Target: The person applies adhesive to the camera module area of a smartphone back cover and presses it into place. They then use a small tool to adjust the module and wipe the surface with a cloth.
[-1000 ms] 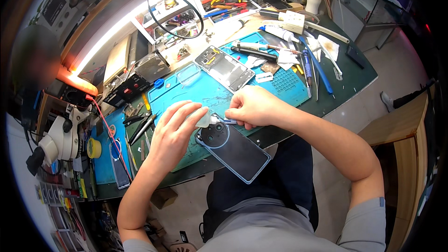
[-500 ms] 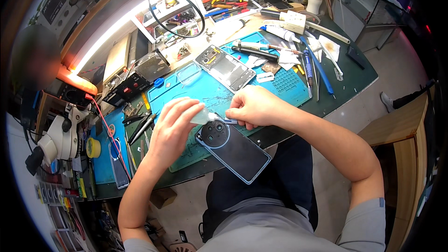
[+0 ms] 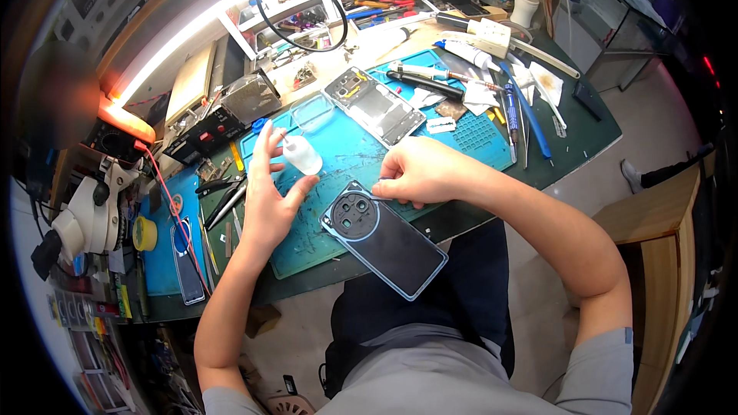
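My left hand (image 3: 273, 188) has thumb and fingers spread beside a small translucent dropper bottle (image 3: 302, 156) on the blue mat (image 3: 300, 227); one fingertip is near its tip, and I cannot tell if it touches. My right hand (image 3: 419, 175) pinches at the top corner of a dark phone back cover (image 3: 396, 259), on a thin item too hidden to name. The cover, with a blue rim and round camera ring, overhangs the bench's front edge. An opened phone body (image 3: 373, 105) lies beyond, beside a clear plastic dish (image 3: 311, 111).
Tweezers, knives and a blue pry tool (image 3: 526, 111) crowd the right. A black power unit (image 3: 204, 134), orange-topped meter (image 3: 123, 123), microscope (image 3: 88, 219) and yellow tape roll (image 3: 144, 233) stand left. A wooden cabinet (image 3: 638, 207) is at right; someone's leg and shoe (image 3: 632, 175) show beyond.
My left hand has moved back from the cover's camera end, taking the bottle up and left, and its fingers have spread. My right hand stays pinched by the cover's corner.
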Motion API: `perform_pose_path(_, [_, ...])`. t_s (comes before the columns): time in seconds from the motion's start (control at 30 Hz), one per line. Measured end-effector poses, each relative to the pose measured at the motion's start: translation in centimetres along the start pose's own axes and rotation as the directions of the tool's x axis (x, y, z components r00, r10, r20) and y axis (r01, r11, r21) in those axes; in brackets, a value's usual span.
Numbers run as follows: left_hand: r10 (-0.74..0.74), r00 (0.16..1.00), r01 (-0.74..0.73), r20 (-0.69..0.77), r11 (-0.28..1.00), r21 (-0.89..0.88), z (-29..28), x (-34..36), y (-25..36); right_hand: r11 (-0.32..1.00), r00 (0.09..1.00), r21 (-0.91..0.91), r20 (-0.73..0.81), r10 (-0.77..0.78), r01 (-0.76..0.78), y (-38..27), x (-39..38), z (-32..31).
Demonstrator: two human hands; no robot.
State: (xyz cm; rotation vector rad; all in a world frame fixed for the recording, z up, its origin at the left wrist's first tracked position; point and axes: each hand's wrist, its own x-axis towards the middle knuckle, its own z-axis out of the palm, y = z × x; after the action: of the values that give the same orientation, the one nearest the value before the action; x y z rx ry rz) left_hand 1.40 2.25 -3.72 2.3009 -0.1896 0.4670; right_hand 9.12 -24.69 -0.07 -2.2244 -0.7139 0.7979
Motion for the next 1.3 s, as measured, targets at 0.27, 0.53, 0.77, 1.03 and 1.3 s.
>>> perform_pose_path(0.27, [0.504,0.765,-0.618,0.401,0.750,0.237,1.5,-7.5,8.1,0.999,0.997,0.011,-0.065,0.031,-0.031,-0.3,0.2,0.4])
perform_pose_path(0.53, [0.498,0.755,-0.640,0.426,0.701,0.314,1.6,-7.7,7.0,1.000,0.999,0.009,-0.044,0.020,-0.020,-0.1,0.8,0.6])
perform_pose_path(0.77, [0.455,0.797,-0.590,0.397,0.726,0.353,1.9,-8.5,7.0,0.941,0.983,-0.298,-0.030,-0.179,0.162,-0.5,1.3,0.1])
perform_pose_path(1.03, [0.473,0.815,-0.580,0.336,0.684,0.444,2.9,-9.0,6.9,0.944,0.955,-0.248,-0.145,-0.258,0.217,-0.2,1.8,1.3])
perform_pose_path(1.3, [0.490,0.818,-0.574,0.303,0.655,0.491,3.4,-9.3,6.8,0.918,0.948,-0.260,-0.030,-0.318,0.300,-0.4,2.6,0.3])
